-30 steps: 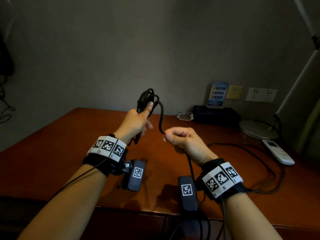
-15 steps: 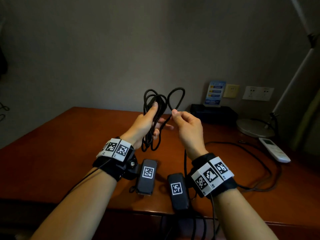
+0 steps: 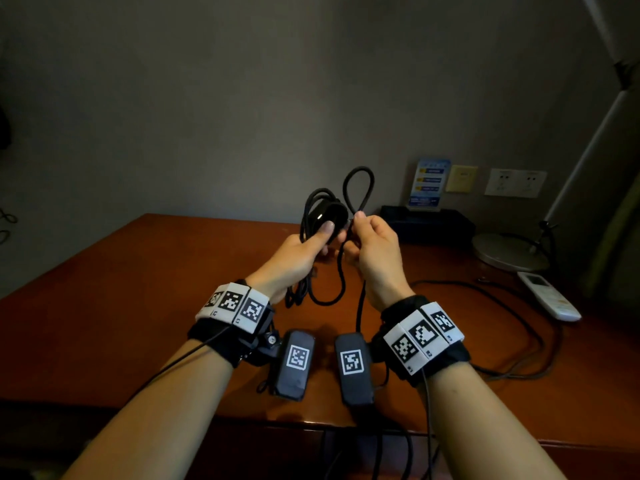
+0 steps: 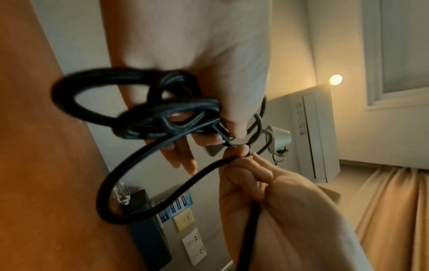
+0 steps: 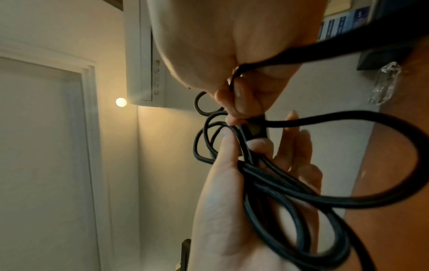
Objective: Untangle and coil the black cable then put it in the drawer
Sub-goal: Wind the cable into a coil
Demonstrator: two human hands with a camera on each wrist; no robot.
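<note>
Head view. Step in hand, by judgement: coiling. Left hand, raised over the middle of the counter, is gripping a bundle of loops of the cable, thumb pressing on top, its grip wrapping the strands. Right hand, just beside it, is pinching a fresh loop that is rising above both hands. A free length is hanging between the wrists towards the counter's near edge. Drawer: not in view. Near the right edge: a white remote; at the far right corner, a round lamp base.

Left wrist view. Cable: round, matt black, rubbery-looking, flexible; loops uneven, oval. Right hand is curling round one strand, fingertips meeting the bundle.

Right wrist view. Left hand is cupping several strands across the palm, outer fingers lying nearly straight. Cable is forming one wide loop.

Next move, by judgement: laying the pinched loop into the left-hand bundle at matching size, without twisting, then gathering the hanging length.
</note>
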